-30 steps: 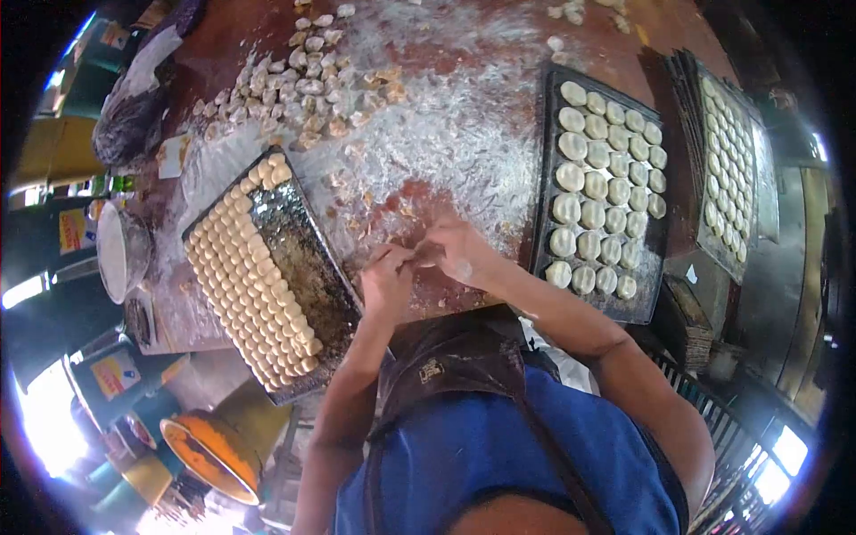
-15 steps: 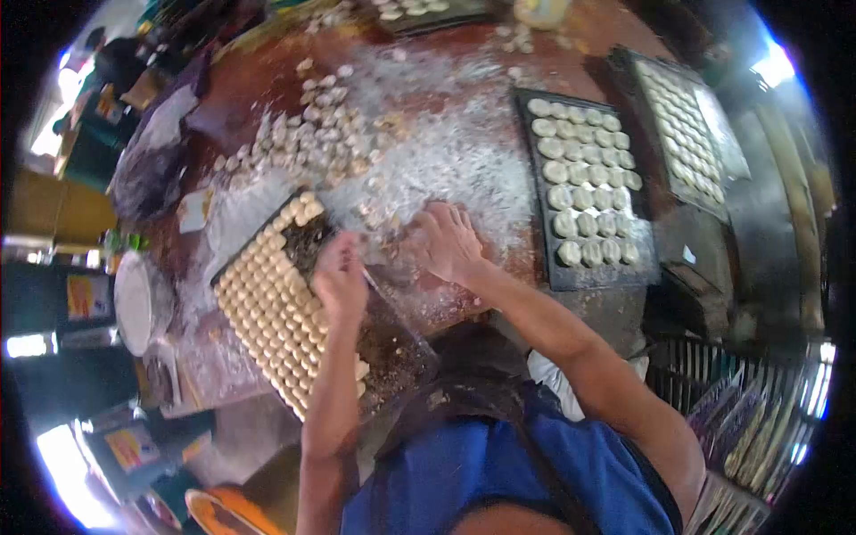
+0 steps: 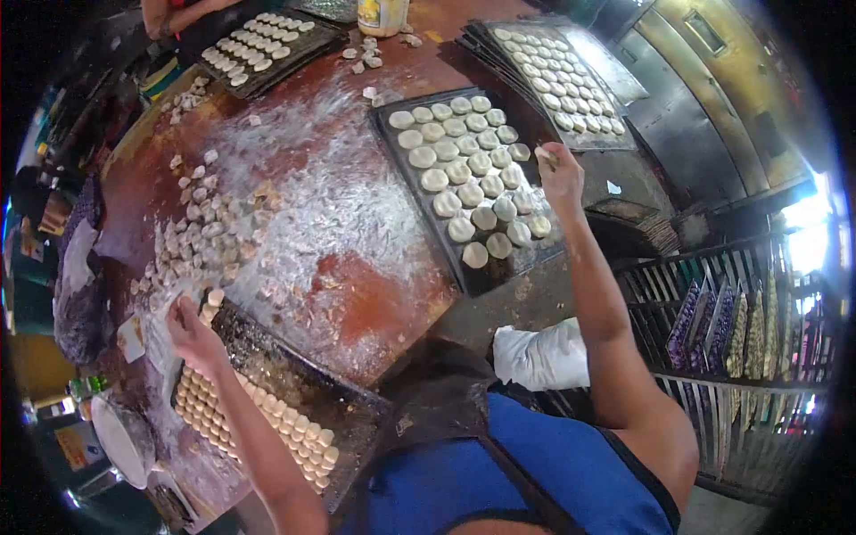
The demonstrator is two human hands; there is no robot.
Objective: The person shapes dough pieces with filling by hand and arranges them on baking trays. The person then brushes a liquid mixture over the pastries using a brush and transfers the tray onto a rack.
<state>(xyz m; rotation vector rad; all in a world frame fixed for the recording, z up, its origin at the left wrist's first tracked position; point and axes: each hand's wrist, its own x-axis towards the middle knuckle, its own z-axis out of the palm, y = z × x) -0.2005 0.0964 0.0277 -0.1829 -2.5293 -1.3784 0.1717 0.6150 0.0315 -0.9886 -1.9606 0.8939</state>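
Note:
My right hand [image 3: 562,183] is closed on a pale dough piece [image 3: 547,159], held at the right edge of a dark baking tray [image 3: 413,214]. Rows of flattened dough rounds [image 3: 434,180] lie on that tray. My left hand [image 3: 192,337] is over the far left corner of another baking tray [image 3: 267,346], beside its small dough balls [image 3: 290,419]. Its fingers are curled together, and whether they hold anything is hidden. Part of this second tray is bare and dark, with crumbs on it.
Floured dough lumps [image 3: 201,232] are heaped on the red-brown table [image 3: 357,299]. More filled trays [image 3: 571,85] stand at the back right and back left, near a yellow-labelled tub [image 3: 382,16]. Another person's arm [image 3: 192,13] shows at the top. A rack [image 3: 731,348] stands right.
My right hand has left the floured table and moved right to the tray of flattened rounds with a dough piece. My left hand has moved to the dough-ball tray's far corner. The view has turned right.

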